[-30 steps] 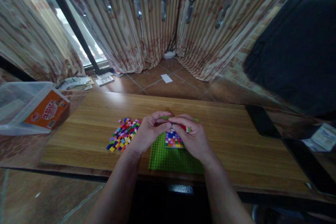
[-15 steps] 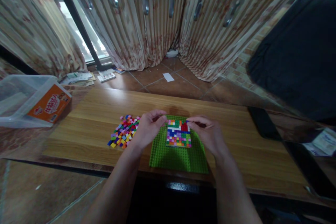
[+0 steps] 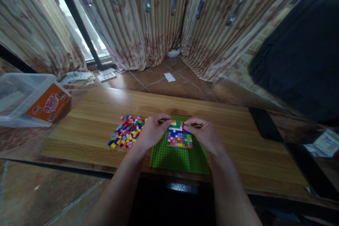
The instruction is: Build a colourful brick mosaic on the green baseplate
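A mosaic of small coloured building bricks (image 3: 180, 139) sits on the green studded baseplate (image 3: 178, 160). My left hand (image 3: 155, 131) is closed at the mosaic's upper left corner, thumb and fingertips together; whatever is between them is hidden. From the other side, my right hand (image 3: 203, 132) reaches over the upper right of the mosaic in a pinch. A tiny dark blue building brick seems to show at its fingertips, and the hand covers the red bricks there. Left of my left hand lies a loose pile of mixed-colour bricks (image 3: 127, 130), partly behind that hand.
All this is on a low wooden table (image 3: 87, 123). A clear plastic tub (image 3: 26, 88) with an orange label stands at the far left. A black phone-like slab (image 3: 266, 123) lies toward the right end. Striped curtains (image 3: 159, 35) hang beyond the table.
My right hand has shifted left and inward over the mosaic, covering the red bricks. My left hand has moved slightly right, closer to the mosaic's corner, uncovering more of the pile.
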Tool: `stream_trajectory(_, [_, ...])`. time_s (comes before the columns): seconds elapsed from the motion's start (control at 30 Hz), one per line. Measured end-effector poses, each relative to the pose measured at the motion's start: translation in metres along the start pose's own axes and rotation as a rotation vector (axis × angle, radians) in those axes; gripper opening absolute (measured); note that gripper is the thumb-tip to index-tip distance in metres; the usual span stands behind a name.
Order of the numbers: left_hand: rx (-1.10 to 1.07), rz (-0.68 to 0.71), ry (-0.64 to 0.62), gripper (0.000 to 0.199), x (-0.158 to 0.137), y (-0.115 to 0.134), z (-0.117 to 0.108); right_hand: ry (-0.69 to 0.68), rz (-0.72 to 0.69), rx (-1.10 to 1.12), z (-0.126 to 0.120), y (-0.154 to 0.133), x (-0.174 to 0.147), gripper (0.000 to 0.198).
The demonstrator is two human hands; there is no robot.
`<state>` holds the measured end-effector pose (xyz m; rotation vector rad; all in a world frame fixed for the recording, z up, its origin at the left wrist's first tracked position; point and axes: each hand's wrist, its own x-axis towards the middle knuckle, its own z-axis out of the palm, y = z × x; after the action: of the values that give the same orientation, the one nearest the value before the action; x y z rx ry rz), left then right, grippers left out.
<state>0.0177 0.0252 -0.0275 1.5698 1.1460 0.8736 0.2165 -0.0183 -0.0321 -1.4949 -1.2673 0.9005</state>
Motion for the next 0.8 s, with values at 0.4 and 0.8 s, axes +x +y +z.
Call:
stream_trajectory(0.4, [0.031,0.009,-0.046,0.021,-0.0019,0.0035,0.0027,0.002,0.176,0.138,0.0014,0.0016,0.0028,0.033])
stream_trajectory(0.8, [0.044,0.036,-0.017,0.02,-0.002,0.0031,0.0043,-0.04,0.255,0.233,0.0032,-0.0007,0.0032,0.034])
